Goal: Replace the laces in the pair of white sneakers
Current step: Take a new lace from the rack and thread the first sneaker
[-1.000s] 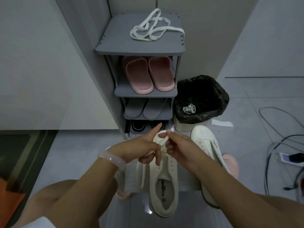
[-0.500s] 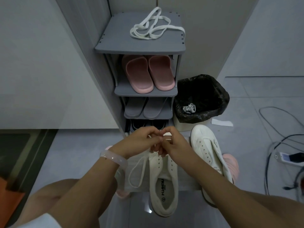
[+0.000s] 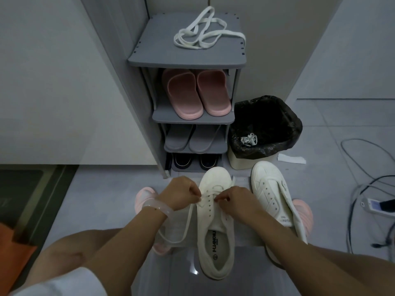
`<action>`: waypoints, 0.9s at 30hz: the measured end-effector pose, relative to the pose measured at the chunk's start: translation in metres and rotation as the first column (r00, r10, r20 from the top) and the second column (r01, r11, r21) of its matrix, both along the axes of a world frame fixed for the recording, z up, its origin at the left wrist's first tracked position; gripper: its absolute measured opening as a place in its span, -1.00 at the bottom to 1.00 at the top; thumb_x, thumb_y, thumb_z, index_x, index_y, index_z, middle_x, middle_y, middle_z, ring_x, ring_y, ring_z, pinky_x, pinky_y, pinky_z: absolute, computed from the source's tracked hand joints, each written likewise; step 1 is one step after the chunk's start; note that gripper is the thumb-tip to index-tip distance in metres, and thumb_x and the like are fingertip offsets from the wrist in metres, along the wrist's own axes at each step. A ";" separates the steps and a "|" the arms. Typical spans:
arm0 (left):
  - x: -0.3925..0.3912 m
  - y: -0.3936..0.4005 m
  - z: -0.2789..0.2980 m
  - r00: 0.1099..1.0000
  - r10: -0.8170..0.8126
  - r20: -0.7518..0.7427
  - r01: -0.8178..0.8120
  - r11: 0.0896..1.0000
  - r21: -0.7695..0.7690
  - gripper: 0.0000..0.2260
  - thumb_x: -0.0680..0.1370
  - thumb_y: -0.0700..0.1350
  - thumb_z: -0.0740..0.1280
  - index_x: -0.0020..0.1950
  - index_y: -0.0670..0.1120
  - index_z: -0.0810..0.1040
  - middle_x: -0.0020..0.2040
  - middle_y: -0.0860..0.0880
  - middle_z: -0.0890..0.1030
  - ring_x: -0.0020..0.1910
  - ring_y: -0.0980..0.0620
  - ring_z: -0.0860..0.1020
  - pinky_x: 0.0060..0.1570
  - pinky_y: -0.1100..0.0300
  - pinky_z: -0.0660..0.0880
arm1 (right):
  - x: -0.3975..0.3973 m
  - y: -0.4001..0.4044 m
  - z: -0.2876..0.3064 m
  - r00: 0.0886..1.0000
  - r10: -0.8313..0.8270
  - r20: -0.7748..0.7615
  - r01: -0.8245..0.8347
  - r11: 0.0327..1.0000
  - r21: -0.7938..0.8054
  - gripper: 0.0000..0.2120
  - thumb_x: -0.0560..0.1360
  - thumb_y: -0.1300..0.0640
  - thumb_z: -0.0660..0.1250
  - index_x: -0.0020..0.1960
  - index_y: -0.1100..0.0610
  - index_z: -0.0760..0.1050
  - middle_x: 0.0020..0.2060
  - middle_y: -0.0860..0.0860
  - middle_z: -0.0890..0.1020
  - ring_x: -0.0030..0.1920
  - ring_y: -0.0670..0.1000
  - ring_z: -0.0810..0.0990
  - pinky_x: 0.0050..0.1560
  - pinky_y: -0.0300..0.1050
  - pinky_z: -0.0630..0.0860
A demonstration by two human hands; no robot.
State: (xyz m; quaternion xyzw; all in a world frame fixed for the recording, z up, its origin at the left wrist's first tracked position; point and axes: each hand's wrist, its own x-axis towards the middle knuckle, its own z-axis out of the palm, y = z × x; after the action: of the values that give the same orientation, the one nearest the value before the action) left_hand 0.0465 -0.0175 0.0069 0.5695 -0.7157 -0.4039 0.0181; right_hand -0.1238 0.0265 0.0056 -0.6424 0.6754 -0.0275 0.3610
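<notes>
The floor (image 3: pixel 106 199) is pale grey tile, dimly lit, and the grey shoe rack (image 3: pixel 188 58) stands against the wall in a narrow recess between white panels. Directly in front of the rack's base lies the near white sneaker (image 3: pixel 214 238), toe toward the rack, with a white lace (image 3: pixel 188 218) threaded through its front eyelets and a long loop trailing off its left side onto the floor. The left hand (image 3: pixel 181 194), a pale bangle (image 3: pixel 157 208) on its wrist, has its fingers curled and pinching one strand of that lace; the right hand (image 3: pixel 236 199) is curled the same way, pinching the other strand just across the eyelets. The second white sneaker (image 3: pixel 275 199) lies to the right of the rack's base, unlaced, its heel hidden under the right forearm. On the rack's top shelf rests a loose spare lace (image 3: pixel 205 33); below it sit pink slippers (image 3: pixel 194 95), then grey slippers (image 3: pixel 192 138), then dark shoes (image 3: pixel 195 162) too shadowed to make out. Right of the rack stands a bin with a black liner (image 3: pixel 265 129) holding a bunched white lace (image 3: pixel 249 139), and a paper scrap (image 3: pixel 291 159) lies beside the bin. Pink-slippered feet are mostly covered by arms and sneakers. Further right of the rack, cables (image 3: pixel 359 189) and a power strip (image 3: pixel 376 205) run off the frame's edge, crowding that side; bare tile lies left of the rack.
</notes>
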 end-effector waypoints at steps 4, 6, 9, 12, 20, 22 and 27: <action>-0.001 0.003 -0.008 0.981 -0.124 0.148 0.117 0.992 0.053 -0.83 0.45 -0.16 0.40 0.01 -0.18 0.64 0.01 -0.09 0.64 0.00 0.03 0.57 -0.09 0.34 0.39 | 0.002 0.002 -0.004 1.000 -0.010 0.022 0.009 1.000 0.008 -0.69 0.52 0.13 0.18 0.18 -0.08 0.57 0.13 -0.01 0.62 0.06 0.01 0.58 -0.04 -0.18 0.46; 0.001 0.003 -0.011 0.972 -0.137 0.189 0.126 0.989 0.072 -0.87 0.46 -0.21 0.37 -0.05 -0.22 0.65 -0.05 -0.15 0.66 -0.12 0.02 0.58 -0.16 0.28 0.42 | 0.002 0.002 -0.007 0.999 -0.019 0.046 0.018 1.000 0.021 -0.70 0.53 0.13 0.19 0.18 -0.09 0.56 0.11 -0.01 0.62 0.04 0.01 0.58 -0.12 -0.24 0.40; 0.001 0.000 -0.011 0.987 -0.102 0.127 0.091 0.991 0.094 -0.84 0.48 -0.12 0.37 -0.15 -0.20 0.67 -0.18 -0.08 0.68 -0.30 0.14 0.51 -0.22 0.32 0.41 | 0.003 0.003 -0.010 0.996 -0.029 0.082 0.026 0.999 0.031 -0.69 0.53 0.14 0.18 0.18 -0.10 0.56 0.08 0.00 0.63 0.00 0.03 0.60 -0.13 -0.20 0.43; -0.001 -0.001 -0.008 0.997 -0.069 0.023 0.065 0.988 0.138 -0.75 0.48 0.03 0.36 -0.20 -0.13 0.68 -0.35 0.09 0.61 -0.32 0.22 0.50 -0.16 0.34 0.42 | 0.003 0.003 -0.013 0.995 -0.036 0.097 0.032 0.998 0.050 -0.65 0.53 0.17 0.16 0.23 -0.10 0.52 0.10 0.02 0.62 0.01 0.05 0.60 -0.09 -0.16 0.45; -0.004 0.001 -0.006 1.000 -0.012 0.010 0.011 0.989 0.148 -0.63 0.60 0.10 0.12 -0.24 -0.07 0.56 -0.37 0.05 0.57 -0.36 0.27 0.46 -0.26 0.44 0.32 | 0.005 0.001 -0.022 0.993 -0.062 0.105 0.054 0.996 0.074 -0.60 0.52 0.18 0.15 0.30 -0.10 0.45 0.17 0.04 0.57 0.08 0.05 0.56 -0.04 -0.18 0.43; -0.004 0.001 -0.006 0.999 -0.037 0.011 0.035 0.993 0.111 -0.65 0.61 -0.02 0.16 -0.34 -0.08 0.48 -0.30 -0.04 0.61 -0.40 0.26 0.44 -0.30 0.51 0.32 | 0.004 0.001 -0.023 0.991 -0.076 0.114 0.067 0.995 0.079 -0.61 0.52 0.18 0.16 0.29 -0.09 0.45 0.15 0.04 0.58 0.06 0.04 0.56 -0.05 -0.19 0.43; -0.007 0.002 -0.008 0.997 -0.027 -0.068 0.032 0.997 0.072 -0.78 0.56 -0.11 0.27 -0.17 -0.21 0.60 -0.20 -0.14 0.67 -0.38 0.25 0.46 -0.29 0.53 0.34 | 0.004 0.001 -0.025 0.987 -0.093 0.132 0.082 0.993 0.086 -0.63 0.51 0.18 0.17 0.27 -0.08 0.47 0.11 0.04 0.59 0.03 0.04 0.56 -0.07 -0.19 0.45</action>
State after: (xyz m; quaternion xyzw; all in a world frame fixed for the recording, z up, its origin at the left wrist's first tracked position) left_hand 0.0400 -0.0158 -0.0009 0.5453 -0.7077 -0.4489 0.0151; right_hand -0.1201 0.0271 -0.0195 -0.5939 0.6773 -0.0597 0.4302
